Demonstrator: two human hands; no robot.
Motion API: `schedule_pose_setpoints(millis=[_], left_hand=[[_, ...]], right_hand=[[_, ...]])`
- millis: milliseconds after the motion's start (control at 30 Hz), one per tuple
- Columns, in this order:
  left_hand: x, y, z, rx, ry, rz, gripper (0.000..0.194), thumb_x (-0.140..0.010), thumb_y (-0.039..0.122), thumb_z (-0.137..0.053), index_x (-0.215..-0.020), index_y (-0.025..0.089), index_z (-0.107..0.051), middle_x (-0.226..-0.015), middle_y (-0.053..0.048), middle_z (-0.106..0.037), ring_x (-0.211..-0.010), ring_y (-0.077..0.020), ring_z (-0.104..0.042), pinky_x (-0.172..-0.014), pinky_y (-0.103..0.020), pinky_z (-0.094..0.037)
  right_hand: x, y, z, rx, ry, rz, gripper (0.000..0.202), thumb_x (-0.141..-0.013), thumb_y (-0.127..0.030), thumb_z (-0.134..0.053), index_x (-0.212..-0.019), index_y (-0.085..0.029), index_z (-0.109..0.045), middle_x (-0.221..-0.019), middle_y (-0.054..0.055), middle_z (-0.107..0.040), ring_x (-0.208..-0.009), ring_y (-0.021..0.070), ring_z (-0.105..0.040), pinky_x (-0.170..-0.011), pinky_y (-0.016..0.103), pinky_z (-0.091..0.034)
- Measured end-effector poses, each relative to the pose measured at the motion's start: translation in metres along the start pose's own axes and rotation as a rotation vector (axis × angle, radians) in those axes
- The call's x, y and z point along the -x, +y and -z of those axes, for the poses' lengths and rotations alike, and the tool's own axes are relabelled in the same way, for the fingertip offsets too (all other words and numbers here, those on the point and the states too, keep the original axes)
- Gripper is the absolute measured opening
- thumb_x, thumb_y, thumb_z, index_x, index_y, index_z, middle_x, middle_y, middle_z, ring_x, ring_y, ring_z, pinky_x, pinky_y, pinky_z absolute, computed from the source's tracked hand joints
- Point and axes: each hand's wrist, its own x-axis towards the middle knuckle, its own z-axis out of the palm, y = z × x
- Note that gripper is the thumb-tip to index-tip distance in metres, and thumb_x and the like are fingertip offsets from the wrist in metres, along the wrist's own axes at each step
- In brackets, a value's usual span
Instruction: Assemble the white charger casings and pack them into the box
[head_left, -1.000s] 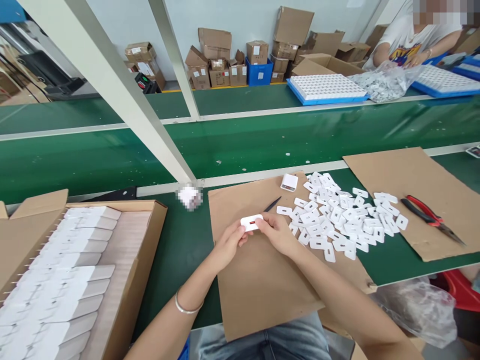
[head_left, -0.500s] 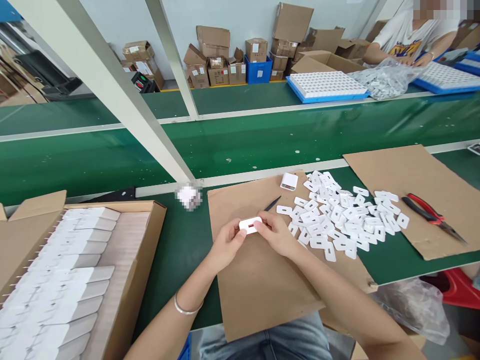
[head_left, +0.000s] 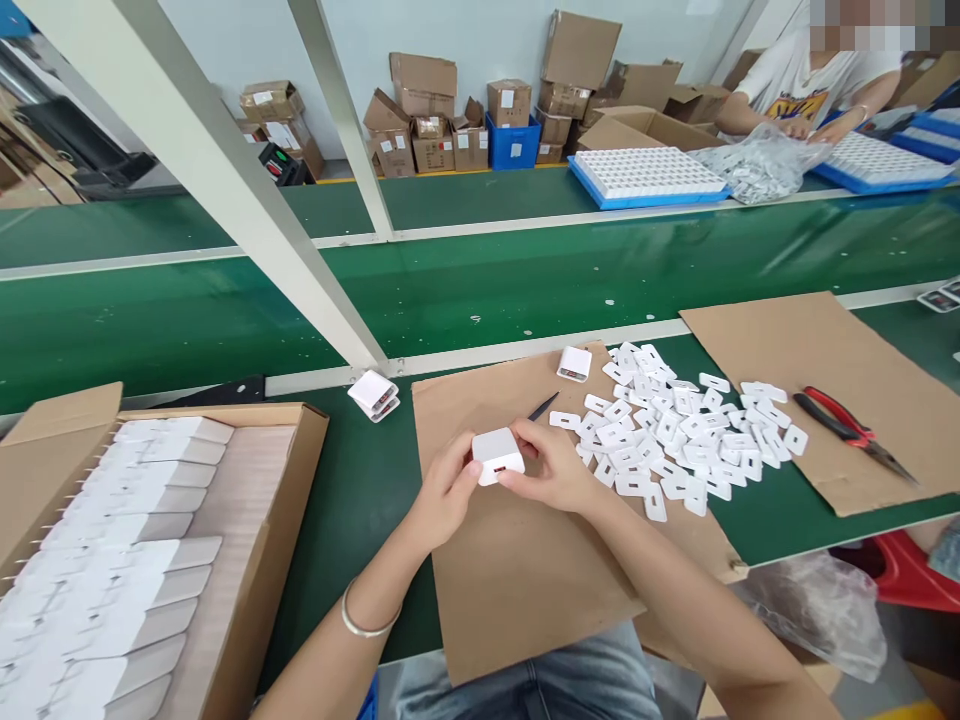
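Observation:
Between my two hands is a white charger housing [head_left: 496,450] with a slotted white plate on the end facing me. The fingers of my left hand [head_left: 444,492] grip its left side, and those of my right hand [head_left: 553,465] pinch its right side. A similar housing [head_left: 574,364] stands behind on the cardboard sheet [head_left: 525,590]. Several loose white slotted plates [head_left: 675,430] lie in a heap to the right. A dark pointed tool [head_left: 543,406] rests just behind my right hand, its near end hidden.
More white housings [head_left: 373,394] sit by the metal post. An open carton [head_left: 274,520] with rows of white parts is at left. Red-handled pliers [head_left: 851,432] lie on another cardboard sheet [head_left: 795,350] at right. Across the bench, a person [head_left: 814,90] works beside blue trays [head_left: 649,178].
The piece in my hands has tilted: its slotted end faced up toward me before, and now the housing's broad top shows with the slotted end lower. My hands stay in nearly the same place.

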Motion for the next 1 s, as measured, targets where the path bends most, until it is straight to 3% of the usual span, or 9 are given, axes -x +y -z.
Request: schedule_pose_setpoints(millis=[100,167,233,333,433,567,667,833,1000], left_hand=[[-0.003,-0.006,0.005,-0.149,0.052,-0.018,0.042,-0.099,0.055,-0.041,-0.079,0.019,-0.046,-0.075,0.001,-0.045,-0.067,-0.0143,-0.041,-0.062,-0.028,-0.030],[-0.005,-0.011,0.010,-0.273,0.091,-0.021,0.038,-0.097,0.051,-0.043,-0.076,0.020,-0.044,-0.071,0.002,-0.043,-0.064,-0.0143,-0.040,-0.061,-0.028,-0.029],[-0.008,-0.015,0.018,-0.405,0.148,-0.012,0.033,-0.096,0.047,-0.047,-0.076,0.020,-0.042,-0.071,0.002,-0.043,-0.063,-0.0150,-0.040,-0.061,-0.028,-0.029],[-0.012,-0.021,0.030,-0.576,0.248,0.035,0.028,-0.093,0.043,-0.050,-0.078,0.021,-0.041,-0.076,0.000,-0.046,-0.069,-0.0178,-0.046,-0.063,-0.030,-0.034],[-0.017,-0.029,0.040,-0.696,0.316,0.130,0.029,-0.094,0.046,-0.048,-0.080,0.021,-0.044,-0.084,-0.004,-0.049,-0.080,-0.0239,-0.052,-0.071,-0.035,-0.042],[-0.019,-0.039,0.045,-0.790,0.336,0.169,0.038,-0.089,0.047,-0.055,-0.110,0.016,-0.057,-0.100,-0.011,-0.052,-0.102,-0.0339,-0.055,-0.088,-0.049,-0.047],[-0.017,-0.039,0.042,-0.745,0.378,0.129,0.056,-0.091,0.041,-0.054,-0.139,0.014,-0.045,-0.109,-0.013,-0.051,-0.107,-0.0335,-0.054,-0.092,-0.052,-0.048],[-0.012,-0.021,0.026,-0.702,0.435,-0.042,0.053,-0.089,0.030,-0.060,-0.139,0.018,-0.046,-0.120,-0.014,-0.052,-0.115,-0.0317,-0.054,-0.098,-0.050,-0.048],[-0.007,-0.011,-0.001,-0.690,0.193,-0.188,0.075,-0.089,0.030,-0.067,-0.153,0.026,-0.029,-0.143,-0.016,-0.043,-0.128,-0.0326,-0.051,-0.101,-0.047,-0.050]], right_hand=[[-0.002,-0.002,0.008,0.125,-0.098,0.023,0.031,-0.088,-0.048,-0.066,-0.083,-0.022,-0.049,-0.072,-0.004,-0.049,-0.064,0.0138,-0.046,-0.060,0.028,-0.034],[-0.006,0.001,0.018,0.238,-0.061,0.065,0.024,-0.093,-0.047,-0.060,-0.094,-0.023,-0.057,-0.082,0.000,-0.058,-0.077,0.0182,-0.054,-0.070,0.031,-0.041],[-0.012,0.013,0.032,0.389,0.144,0.061,0.027,-0.096,-0.046,-0.055,-0.109,-0.023,-0.061,-0.101,0.007,-0.063,-0.096,0.0246,-0.057,-0.085,0.038,-0.045],[-0.022,0.043,0.056,0.666,0.479,-0.097,0.047,-0.095,-0.046,-0.057,-0.136,-0.024,-0.055,-0.130,0.015,-0.056,-0.119,0.0341,-0.050,-0.100,0.050,-0.041],[-0.029,0.073,0.070,0.812,0.438,-0.252,0.059,-0.094,-0.049,-0.058,-0.149,-0.031,-0.046,-0.143,0.016,-0.048,-0.129,0.0393,-0.044,-0.104,0.057,-0.038],[-0.036,0.090,0.066,0.872,0.385,-0.290,0.052,-0.095,-0.052,-0.056,-0.142,-0.029,-0.054,-0.124,0.016,-0.057,-0.126,0.0393,-0.047,-0.107,0.058,-0.034],[-0.040,0.086,0.061,0.843,0.429,-0.309,0.040,-0.094,-0.041,-0.058,-0.130,-0.024,-0.061,-0.116,0.017,-0.059,-0.116,0.0374,-0.054,-0.104,0.055,-0.038],[-0.036,0.061,0.059,0.608,0.472,-0.192,0.035,-0.094,-0.029,-0.053,-0.129,-0.024,-0.056,-0.123,0.014,-0.063,-0.115,0.0334,-0.057,-0.103,0.052,-0.040],[-0.017,0.017,0.032,0.222,0.292,-0.138,0.038,-0.087,-0.045,-0.065,-0.115,-0.024,-0.051,-0.107,0.007,-0.068,-0.095,0.0254,-0.065,-0.079,0.036,-0.050]])
